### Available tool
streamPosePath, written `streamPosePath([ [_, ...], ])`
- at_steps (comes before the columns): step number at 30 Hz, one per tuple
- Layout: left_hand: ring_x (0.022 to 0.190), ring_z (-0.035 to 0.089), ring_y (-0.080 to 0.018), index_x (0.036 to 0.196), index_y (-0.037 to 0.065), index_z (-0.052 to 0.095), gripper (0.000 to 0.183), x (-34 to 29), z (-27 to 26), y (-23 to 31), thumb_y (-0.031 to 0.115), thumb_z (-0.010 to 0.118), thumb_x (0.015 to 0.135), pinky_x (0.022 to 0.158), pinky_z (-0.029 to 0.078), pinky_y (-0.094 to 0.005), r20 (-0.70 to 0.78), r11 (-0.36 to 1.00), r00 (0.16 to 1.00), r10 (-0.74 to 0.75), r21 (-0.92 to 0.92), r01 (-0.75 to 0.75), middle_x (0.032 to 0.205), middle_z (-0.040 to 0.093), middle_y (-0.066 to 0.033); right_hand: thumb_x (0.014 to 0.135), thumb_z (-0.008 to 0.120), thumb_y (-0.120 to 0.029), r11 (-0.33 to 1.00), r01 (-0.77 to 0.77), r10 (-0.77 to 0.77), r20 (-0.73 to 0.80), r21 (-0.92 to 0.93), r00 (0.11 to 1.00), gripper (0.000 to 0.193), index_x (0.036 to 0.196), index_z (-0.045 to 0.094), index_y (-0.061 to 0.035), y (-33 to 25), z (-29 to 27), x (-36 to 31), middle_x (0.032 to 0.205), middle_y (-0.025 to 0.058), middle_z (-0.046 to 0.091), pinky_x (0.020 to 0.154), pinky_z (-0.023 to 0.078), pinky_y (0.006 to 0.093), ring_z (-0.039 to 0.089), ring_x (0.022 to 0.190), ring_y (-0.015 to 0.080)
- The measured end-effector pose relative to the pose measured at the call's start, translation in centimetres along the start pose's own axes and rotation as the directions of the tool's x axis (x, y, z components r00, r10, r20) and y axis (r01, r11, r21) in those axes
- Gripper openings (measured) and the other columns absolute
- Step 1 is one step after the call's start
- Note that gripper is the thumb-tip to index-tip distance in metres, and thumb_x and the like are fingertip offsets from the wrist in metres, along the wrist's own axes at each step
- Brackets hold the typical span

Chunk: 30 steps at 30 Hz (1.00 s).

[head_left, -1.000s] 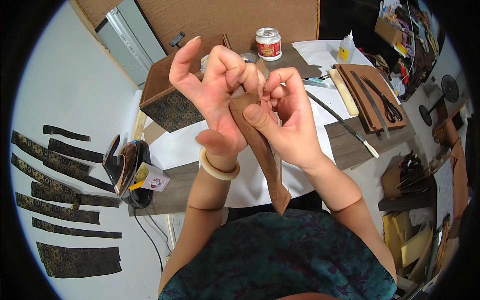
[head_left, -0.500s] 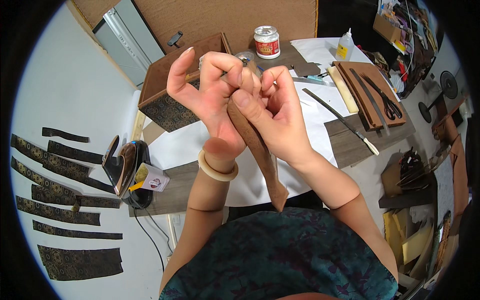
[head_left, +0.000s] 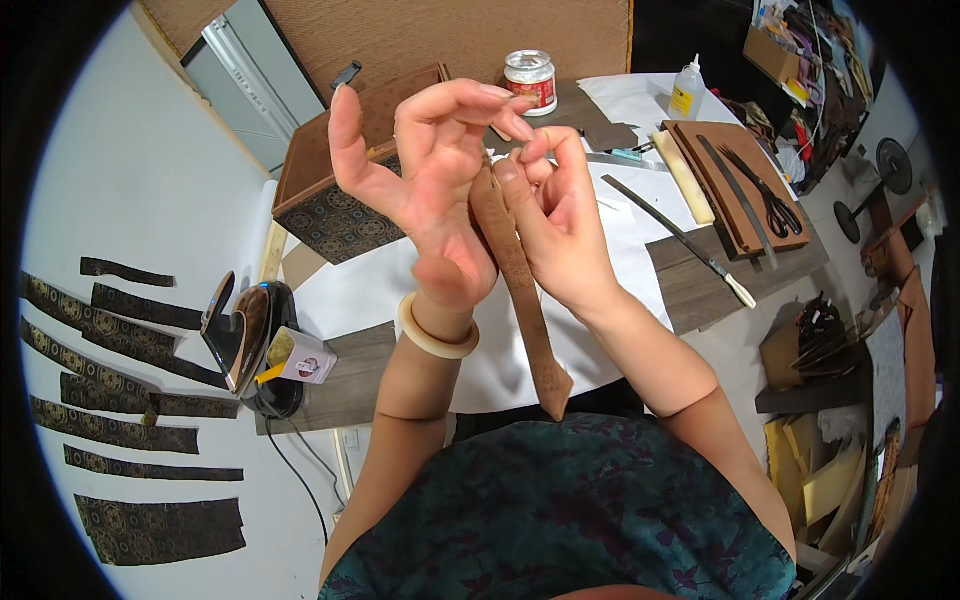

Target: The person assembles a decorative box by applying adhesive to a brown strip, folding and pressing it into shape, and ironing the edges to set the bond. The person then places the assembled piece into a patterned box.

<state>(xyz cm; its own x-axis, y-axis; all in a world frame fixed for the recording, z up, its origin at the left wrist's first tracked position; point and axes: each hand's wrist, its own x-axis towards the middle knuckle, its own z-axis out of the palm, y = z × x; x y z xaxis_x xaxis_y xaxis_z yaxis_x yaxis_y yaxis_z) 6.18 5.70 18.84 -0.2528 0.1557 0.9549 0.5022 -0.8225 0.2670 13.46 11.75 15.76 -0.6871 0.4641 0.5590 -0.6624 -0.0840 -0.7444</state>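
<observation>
A narrow brown strip [head_left: 518,275], which looks like leather or fabric, hangs down from my right hand [head_left: 570,235]. The right thumb presses on its upper end, while the right fingers curl behind and above it. My left hand [head_left: 430,190] is raised just beside the strip, palm showing and fingers spread and bent. Its fingertips hover close to the right fingertips, and whether they touch anything there is hard to see. The strip's free end is pointed and dangles in front of my clothing.
On the table are a patterned box [head_left: 335,215], a jar [head_left: 531,82], a glue bottle [head_left: 687,92], a long blade-like tool [head_left: 680,240], and scissors [head_left: 775,200] on a brown board [head_left: 735,160]. An iron [head_left: 240,335] stands at the left, near patterned strips [head_left: 130,430] on the white surface.
My left fingers have uncurled and lifted away from the strip's upper end. The right thumb has shifted slightly right and up, and the strip hangs straighter.
</observation>
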Motion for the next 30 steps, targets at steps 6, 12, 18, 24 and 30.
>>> streamPosePath([
  [6,0.096,0.061,-0.0285,0.158,0.017,-0.004,0.089,0.2,-0.7,0.9,0.067,0.042,0.100,0.097,0.051,-0.0495,-0.003,0.997,0.997,-0.077,-0.016,0.077,0.123,0.053,-0.0255,0.108,0.051,-0.016,0.986,-0.146,0.140,0.076,0.083,0.987,0.017,0.116,0.037,-0.0092,-2.0,-0.3,0.4,0.089,-0.0017,0.055,0.063,0.038,0.0201,0.045,0.074,0.0010],
  [12,0.094,0.059,-0.0278,0.157,0.014,0.006,0.077,1.2,-0.1,-0.5,0.058,0.041,0.104,0.099,0.047,-0.0493,-0.130,0.997,0.989,0.067,-0.021,-0.070,0.126,0.050,-0.0236,0.104,0.060,-0.015,0.999,0.026,-0.023,0.107,-0.029,0.994,0.029,0.117,0.035,-0.0050,-0.6,-0.2,0.7,0.089,-0.0006,0.051,0.063,0.037,0.0171,0.044,0.072,0.0013],
  [18,0.080,0.061,-0.0272,0.152,0.007,0.017,0.059,2.0,-0.4,-0.9,0.047,0.030,0.109,0.093,0.050,-0.0437,-0.140,0.993,0.990,-0.019,-0.116,0.003,0.100,0.062,-0.0239,0.104,0.056,-0.009,0.992,0.034,-0.022,0.098,-0.122,0.995,0.027,0.121,0.036,-0.0035,-1.3,-0.1,1.8,0.089,0.0008,0.051,0.064,0.041,0.0178,0.048,0.074,0.0015],
  [24,0.058,0.054,-0.0192,0.140,0.000,0.040,0.051,3.7,-1.6,-2.1,0.041,0.030,0.111,0.079,0.053,-0.0364,-0.209,0.958,0.965,-0.159,0.202,0.201,0.072,0.059,-0.0158,0.102,0.055,-0.009,0.977,-0.211,0.210,0.136,-0.005,0.968,0.031,0.127,0.039,0.0001,-1.8,-1.6,4.6,0.099,0.0071,0.062,0.072,0.047,0.0247,0.054,0.073,0.0098],
  [30,0.057,0.048,-0.0155,0.136,0.001,0.045,0.051,3.8,-5.6,-5.8,0.044,0.035,0.109,0.068,0.048,-0.0318,-0.286,0.755,0.706,-0.648,-0.121,0.645,0.063,0.053,-0.0068,0.101,0.057,-0.010,0.883,-0.376,0.379,0.045,0.281,0.924,0.027,0.125,0.046,-0.0035,-1.1,-4.0,3.0,0.098,0.0089,0.063,0.068,0.044,0.0273,0.054,0.072,0.0135],
])
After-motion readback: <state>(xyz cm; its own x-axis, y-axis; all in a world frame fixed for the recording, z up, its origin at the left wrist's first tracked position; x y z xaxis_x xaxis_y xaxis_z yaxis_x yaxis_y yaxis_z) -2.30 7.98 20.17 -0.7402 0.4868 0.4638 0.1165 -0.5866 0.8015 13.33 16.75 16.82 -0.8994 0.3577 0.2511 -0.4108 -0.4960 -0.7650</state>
